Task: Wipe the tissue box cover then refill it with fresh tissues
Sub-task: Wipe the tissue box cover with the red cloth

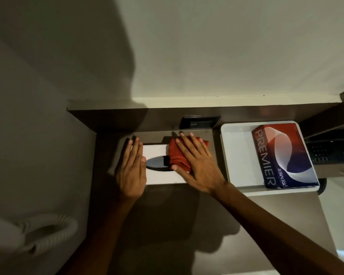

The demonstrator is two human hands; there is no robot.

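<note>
A white tissue box cover (157, 178) with a dark oval slot lies on the brown desk. My left hand (131, 168) rests flat against its left end, fingers together. My right hand (195, 163) lies flat, fingers spread, pressing a folded red cloth (178, 157) onto the cover's right half. A red, white and blue "PREMIER" tissue box (282, 155) lies in a white tray (238, 155) to the right.
A dark socket plate (200, 121) sits on the raised back ledge behind the cover. A dark telephone (332, 153) is at the far right. A white coiled hose (48, 233) hangs at the lower left, beyond the desk's left edge.
</note>
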